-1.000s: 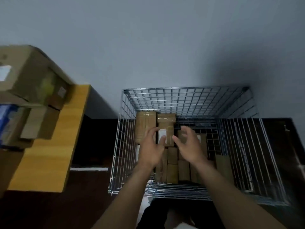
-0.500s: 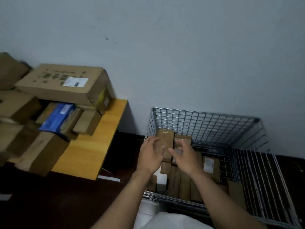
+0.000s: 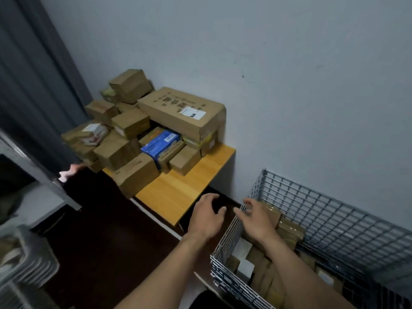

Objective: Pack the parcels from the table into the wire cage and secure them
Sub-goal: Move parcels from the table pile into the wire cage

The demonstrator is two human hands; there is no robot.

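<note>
parcels (image 3: 131, 150) were tan-brown cardboard | blue box (image 3: 159, 143) had a pale label | large carton (image 3: 178, 108) bore dark print, white label | table (image 3: 178, 190) was orange-yellow wood grain | wire cage (image 3: 334, 221) was silver grid | wall (image 3: 289, 63) pale grey | curtain (image 3: 33, 74) dark grey | floor (image 3: 100, 230) dark brown

Left hand (image 3: 206, 217) now outside cage (image 3: 334, 219) (empty)

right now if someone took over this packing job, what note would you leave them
Left hand: empty, fingers loosely curled, above the gap between table and wire cage.
Right hand: empty, fingers spread, over the cage's table-side rim.
Done: a batch of brown parcels lies in the cage.
Left: a big pile of parcels on the table, including a large carton and a blue box; then secure the load.
</note>
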